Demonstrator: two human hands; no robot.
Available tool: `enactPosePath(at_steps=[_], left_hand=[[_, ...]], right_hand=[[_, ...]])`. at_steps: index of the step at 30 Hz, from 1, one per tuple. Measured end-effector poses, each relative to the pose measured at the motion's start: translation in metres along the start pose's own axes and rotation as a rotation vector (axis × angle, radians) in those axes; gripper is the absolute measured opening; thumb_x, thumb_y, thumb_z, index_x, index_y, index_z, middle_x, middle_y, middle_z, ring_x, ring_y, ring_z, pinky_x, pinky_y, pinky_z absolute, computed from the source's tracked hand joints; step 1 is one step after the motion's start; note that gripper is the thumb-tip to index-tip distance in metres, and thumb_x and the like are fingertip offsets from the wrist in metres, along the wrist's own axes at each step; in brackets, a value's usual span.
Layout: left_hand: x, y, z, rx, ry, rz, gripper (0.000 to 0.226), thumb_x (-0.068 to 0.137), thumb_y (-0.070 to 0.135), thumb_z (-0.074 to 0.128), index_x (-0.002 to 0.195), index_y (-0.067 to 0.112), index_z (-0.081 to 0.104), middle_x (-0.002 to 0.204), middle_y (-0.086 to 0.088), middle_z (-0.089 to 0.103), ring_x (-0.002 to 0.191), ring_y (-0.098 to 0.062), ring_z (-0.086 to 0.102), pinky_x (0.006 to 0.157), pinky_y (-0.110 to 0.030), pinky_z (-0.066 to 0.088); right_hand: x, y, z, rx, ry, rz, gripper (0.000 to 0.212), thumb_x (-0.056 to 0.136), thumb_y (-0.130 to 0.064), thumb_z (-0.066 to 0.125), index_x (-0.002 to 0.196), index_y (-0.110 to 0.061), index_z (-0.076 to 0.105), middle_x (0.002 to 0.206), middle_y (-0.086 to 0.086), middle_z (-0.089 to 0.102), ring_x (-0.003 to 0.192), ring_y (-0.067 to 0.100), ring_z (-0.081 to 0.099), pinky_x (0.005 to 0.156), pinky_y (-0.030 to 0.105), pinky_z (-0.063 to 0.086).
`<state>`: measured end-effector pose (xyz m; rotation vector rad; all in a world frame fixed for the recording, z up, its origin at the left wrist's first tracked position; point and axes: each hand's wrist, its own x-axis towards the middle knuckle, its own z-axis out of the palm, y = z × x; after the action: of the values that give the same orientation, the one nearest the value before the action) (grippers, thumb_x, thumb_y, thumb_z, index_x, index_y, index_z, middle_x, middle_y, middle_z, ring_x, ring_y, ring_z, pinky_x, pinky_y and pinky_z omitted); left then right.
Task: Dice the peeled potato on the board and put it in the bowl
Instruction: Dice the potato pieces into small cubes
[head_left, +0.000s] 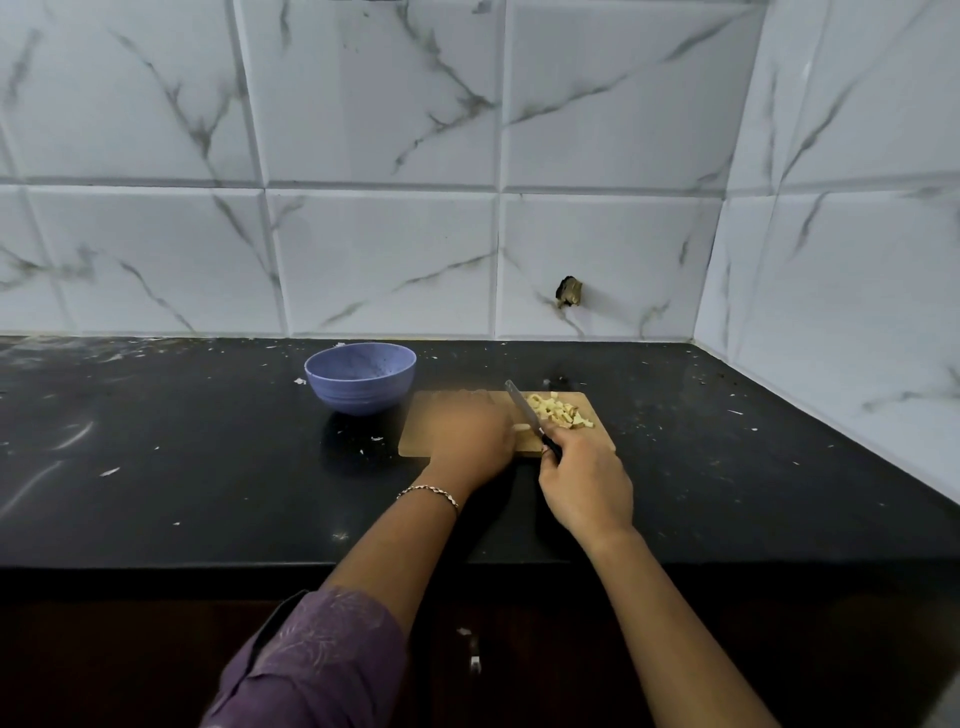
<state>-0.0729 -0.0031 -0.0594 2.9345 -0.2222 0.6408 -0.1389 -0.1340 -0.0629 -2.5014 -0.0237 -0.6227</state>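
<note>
Right hand (584, 488) fingers clamp the knife (524, 413) handle over the wooden cutting board (415, 447); blurred left hand (470, 431), finger pose unclear, steadies a potato strip (521, 427); diced potato (558, 410) heaps at its far right corner; purple bowl (360, 378) sits beside its far left corner; best tuck fingertips back.

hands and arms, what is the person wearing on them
A purple sleeve with a faint leafy pattern covers the left upper arm; a thin silvery chain bracelet circles the wrist of the left hand. The right hand and forearm are bare.
</note>
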Motion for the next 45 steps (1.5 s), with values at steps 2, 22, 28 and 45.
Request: enactPosePath(at_steps=[2,22,28,45], left_hand=[[-0.005,-0.001,0.001,-0.016,-0.012,0.005,0.031,0.097,0.035,0.046,0.115,0.028,0.070,0.124,0.001,0.057,0.125,-0.023,0.042,0.106,-0.051,0.019],[-0.023,0.000,0.004,-0.026,-0.058,0.025,0.038,0.100,0.038,0.038,0.121,0.024,0.066,0.135,-0.007,0.047,0.133,-0.025,0.031,0.113,-0.056,0.014],[-0.025,0.001,0.000,0.020,-0.036,-0.009,0.040,0.099,0.041,0.038,0.122,0.022,0.065,0.133,-0.007,0.048,0.130,-0.025,0.034,0.110,-0.053,0.013],[-0.024,0.002,0.000,-0.018,-0.086,-0.005,0.043,0.100,0.042,0.034,0.121,0.022,0.066,0.130,-0.009,0.048,0.128,-0.026,0.033,0.113,-0.055,0.012]], right_hand=[[-0.003,0.002,-0.001,-0.014,-0.002,-0.016,0.038,0.100,-0.025,0.052,0.137,-0.035,0.056,0.110,-0.004,0.064,0.096,0.018,0.064,0.077,0.035,0.054],[-0.006,-0.001,0.011,-0.264,0.030,-0.141,0.041,0.096,-0.011,0.052,0.132,-0.030,0.056,0.106,-0.005,0.067,0.093,0.017,0.065,0.072,0.032,0.051],[-0.007,0.000,0.007,-0.169,0.059,-0.131,0.043,0.101,-0.025,0.050,0.142,-0.035,0.050,0.102,-0.006,0.069,0.092,0.015,0.065,0.071,0.030,0.050],[-0.006,-0.001,0.013,-0.260,0.040,-0.193,0.042,0.099,-0.019,0.051,0.139,-0.032,0.052,0.108,-0.006,0.068,0.096,0.015,0.065,0.075,0.030,0.050]])
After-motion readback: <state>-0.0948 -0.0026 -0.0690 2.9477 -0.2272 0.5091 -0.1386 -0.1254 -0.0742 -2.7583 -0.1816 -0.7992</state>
